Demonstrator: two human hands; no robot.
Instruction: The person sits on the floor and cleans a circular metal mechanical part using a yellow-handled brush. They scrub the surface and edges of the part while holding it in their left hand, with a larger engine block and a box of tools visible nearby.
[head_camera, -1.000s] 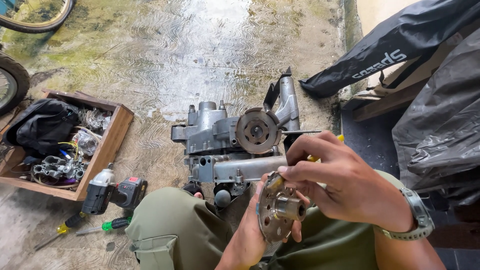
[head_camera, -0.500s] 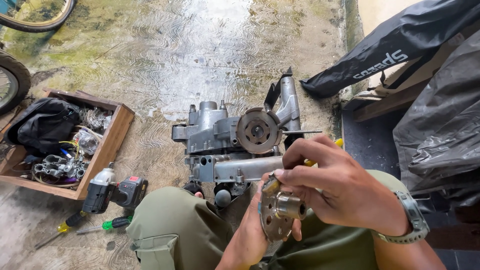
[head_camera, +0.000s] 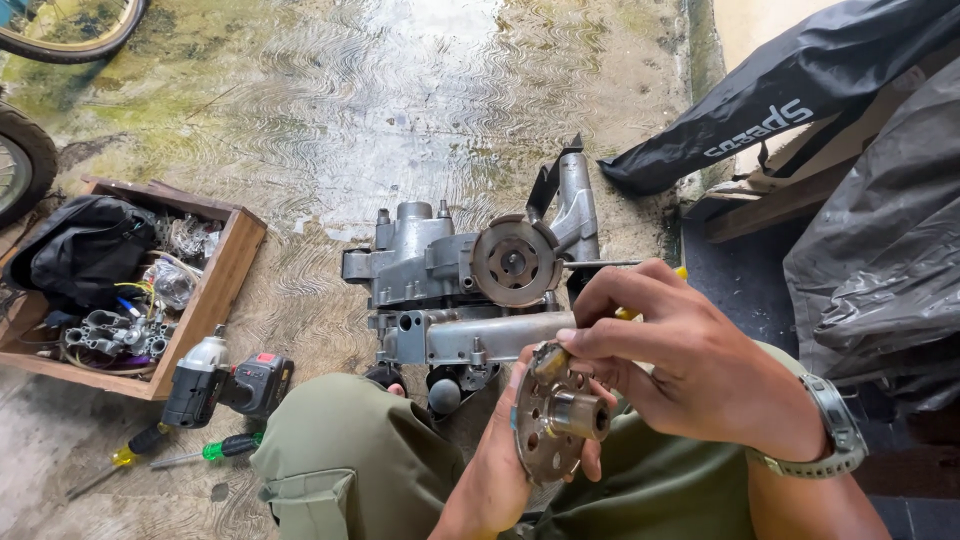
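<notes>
The left hand (head_camera: 500, 470) cups a round metal disc (head_camera: 548, 415) over the lap, at six o'clock from the engine (head_camera: 470, 290), while the right hand (head_camera: 690, 370) pinches its rim, and that greasy disc could slip onto the wet concrete floor (head_camera: 330, 110).

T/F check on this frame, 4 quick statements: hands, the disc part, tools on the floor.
1. The left hand holds a perforated metal disc with a central hub. True.
2. The right hand rests on the cordless driver. False: it pinches the disc's upper edge; the driver lies on the floor, untouched.
3. A wooden crate of parts sits left of the engine casing. True.
4. The screwdrivers lie inside the crate. False: they lie on the floor beside the knee.
</notes>
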